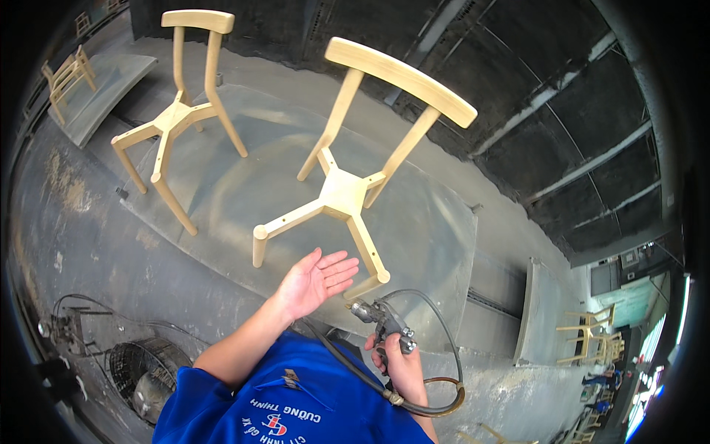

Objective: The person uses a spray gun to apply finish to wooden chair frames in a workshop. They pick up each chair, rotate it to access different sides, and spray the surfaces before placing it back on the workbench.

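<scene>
While the right hand [403, 364] partly hides the spray gun [389, 323] it grips, the left hand [313, 284] stretches flat, palm up, near a seatless wooden chair frame [344, 194].

The left hand [314, 285] is held out bare and open, its palm turned toward the camera, fingers extended to the right and slightly parted, the thumb set along the upper side. The left forearm [248, 337] is slanted inward from the lower left. Lower down, the right hand [401, 366] is closed in a grip, its fingers curled and partly hidden.
</scene>
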Demonstrator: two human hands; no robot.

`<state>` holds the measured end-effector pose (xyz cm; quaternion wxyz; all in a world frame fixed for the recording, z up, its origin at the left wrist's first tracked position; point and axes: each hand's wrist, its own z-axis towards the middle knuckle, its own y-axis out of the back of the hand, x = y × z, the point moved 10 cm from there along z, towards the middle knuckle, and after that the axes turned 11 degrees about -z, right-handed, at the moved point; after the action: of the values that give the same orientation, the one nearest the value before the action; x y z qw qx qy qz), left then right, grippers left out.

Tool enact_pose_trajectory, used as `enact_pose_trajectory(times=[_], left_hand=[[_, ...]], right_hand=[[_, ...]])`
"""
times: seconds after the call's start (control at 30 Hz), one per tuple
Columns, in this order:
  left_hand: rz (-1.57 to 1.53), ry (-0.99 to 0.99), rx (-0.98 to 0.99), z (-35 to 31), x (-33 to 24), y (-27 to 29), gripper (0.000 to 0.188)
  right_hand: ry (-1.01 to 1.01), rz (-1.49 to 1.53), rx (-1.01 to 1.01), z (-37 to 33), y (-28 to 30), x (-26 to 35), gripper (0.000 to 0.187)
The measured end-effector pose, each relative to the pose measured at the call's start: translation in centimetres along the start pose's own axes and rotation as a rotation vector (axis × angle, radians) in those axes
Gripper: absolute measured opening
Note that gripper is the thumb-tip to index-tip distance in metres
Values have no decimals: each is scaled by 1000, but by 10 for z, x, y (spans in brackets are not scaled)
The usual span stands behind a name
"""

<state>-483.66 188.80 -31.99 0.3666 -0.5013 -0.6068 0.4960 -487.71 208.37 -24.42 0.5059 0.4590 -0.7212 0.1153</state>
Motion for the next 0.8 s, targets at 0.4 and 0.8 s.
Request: enact_pose_trajectory(times=[0.4,0.8], left_hand=[[339,207,-175,34,-7,39,27],[1228,365,102,-81,-45,34,61]], right_hand=[[-69,-73,78,15,0,17,40],[-140,-19,-46,17,-2,14,45]])
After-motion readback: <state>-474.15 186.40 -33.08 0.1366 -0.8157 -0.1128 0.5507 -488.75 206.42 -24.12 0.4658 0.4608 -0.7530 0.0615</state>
